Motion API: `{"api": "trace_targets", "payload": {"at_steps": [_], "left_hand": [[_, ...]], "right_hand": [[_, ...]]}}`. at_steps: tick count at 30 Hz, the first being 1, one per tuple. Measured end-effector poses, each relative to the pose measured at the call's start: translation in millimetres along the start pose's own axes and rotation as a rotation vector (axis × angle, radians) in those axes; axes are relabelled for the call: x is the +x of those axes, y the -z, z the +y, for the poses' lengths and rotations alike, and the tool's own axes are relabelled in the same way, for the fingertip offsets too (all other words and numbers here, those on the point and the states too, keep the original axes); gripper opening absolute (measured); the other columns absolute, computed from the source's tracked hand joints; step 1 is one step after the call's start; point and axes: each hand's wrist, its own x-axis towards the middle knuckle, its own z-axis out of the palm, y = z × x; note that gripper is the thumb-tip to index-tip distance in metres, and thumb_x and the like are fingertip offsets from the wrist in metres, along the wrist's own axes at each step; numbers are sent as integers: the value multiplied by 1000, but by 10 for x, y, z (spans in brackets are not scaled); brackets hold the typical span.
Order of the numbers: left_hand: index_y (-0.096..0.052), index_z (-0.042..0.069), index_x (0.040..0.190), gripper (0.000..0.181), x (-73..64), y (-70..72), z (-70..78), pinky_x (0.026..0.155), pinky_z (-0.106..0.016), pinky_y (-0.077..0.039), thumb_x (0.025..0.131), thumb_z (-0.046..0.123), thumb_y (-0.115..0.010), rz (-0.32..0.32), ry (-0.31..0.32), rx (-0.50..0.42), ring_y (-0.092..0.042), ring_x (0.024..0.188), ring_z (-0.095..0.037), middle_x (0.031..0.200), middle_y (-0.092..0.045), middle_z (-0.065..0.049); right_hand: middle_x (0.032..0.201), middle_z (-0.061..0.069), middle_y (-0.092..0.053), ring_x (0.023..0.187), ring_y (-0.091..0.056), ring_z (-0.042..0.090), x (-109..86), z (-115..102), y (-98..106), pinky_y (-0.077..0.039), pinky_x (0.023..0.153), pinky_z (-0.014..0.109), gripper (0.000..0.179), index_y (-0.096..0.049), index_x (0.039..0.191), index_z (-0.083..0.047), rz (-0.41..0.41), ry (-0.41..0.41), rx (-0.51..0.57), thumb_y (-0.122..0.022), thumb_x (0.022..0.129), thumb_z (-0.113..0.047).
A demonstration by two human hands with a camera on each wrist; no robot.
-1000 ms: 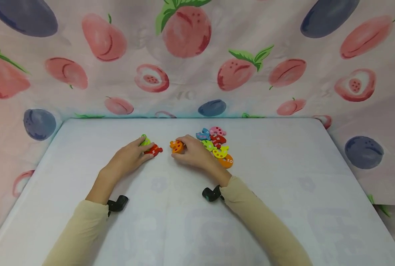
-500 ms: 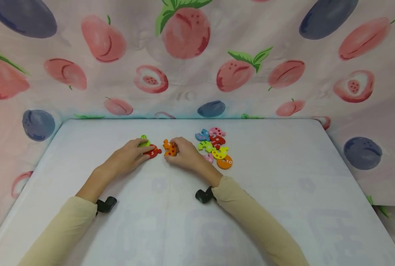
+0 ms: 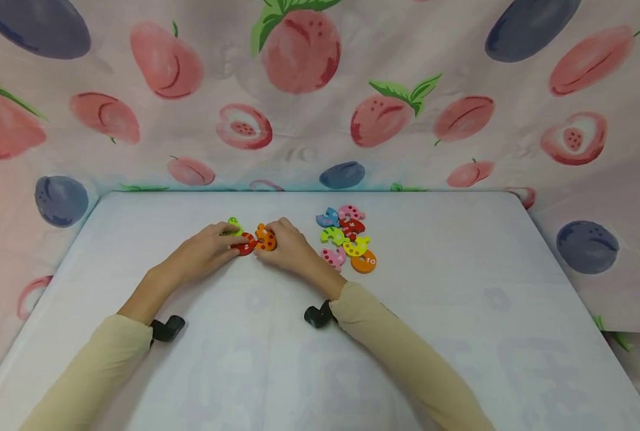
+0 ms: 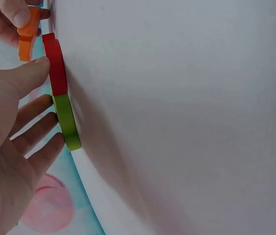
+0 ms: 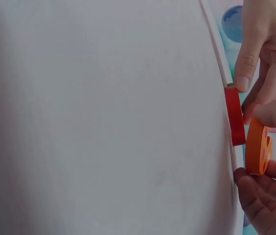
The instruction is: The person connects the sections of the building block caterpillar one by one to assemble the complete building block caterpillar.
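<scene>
In the head view my left hand (image 3: pixel 201 251) holds the red puzzle piece (image 3: pixel 246 246), which is marked 2. Its thumb is at the red edge in the left wrist view, and other fingers touch the green puzzle piece (image 4: pixel 67 122) joined to it. My right hand (image 3: pixel 290 245) pinches an orange puzzle piece (image 3: pixel 266 238) with red dots. The orange piece is tilted and raised in the right wrist view, close beside the red one (image 5: pixel 235 116). From above, the two appear to meet at the red piece's knob. Fingers partly cover the green piece.
Right of my right hand lies a loose cluster of numbered pieces, among them a blue piece (image 3: pixel 327 217), a yellow piece (image 3: pixel 356 246), a pink piece (image 3: pixel 333 257) and an orange 10 piece (image 3: pixel 364 261). Fruit-print cloth (image 3: pixel 309 120) rises behind the white table (image 3: pixel 460 269).
My right hand has carried the orange piece leftward to the red piece, uncovering more of the cluster. The left hand has shifted slightly left with the red and green pieces.
</scene>
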Motion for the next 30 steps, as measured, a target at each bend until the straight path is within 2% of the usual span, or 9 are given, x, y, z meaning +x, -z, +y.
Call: {"api": "trace_targets", "payload": {"at_steps": [12, 30], "left_hand": [[-62, 14, 131, 39, 17, 21, 11, 104, -57, -43, 94, 22, -64, -15, 9, 12, -46, 129, -36, 137, -52, -17], [-63, 14, 129, 37, 25, 48, 34, 102, -58, -44, 93, 23, -65, -33, 19, 31, -46, 128, -36, 136, -52, -16]], "right_hand": [[117, 9, -56, 97, -58, 17, 12, -85, -89, -52, 89, 27, 60, -56, 128, -5, 38, -66, -39, -72, 85, -45], [117, 7, -53, 98, -57, 15, 43, -71, -93, -51, 93, 27, 61, -54, 135, -10, 13, -43, -94, -68, 88, -44]]}}
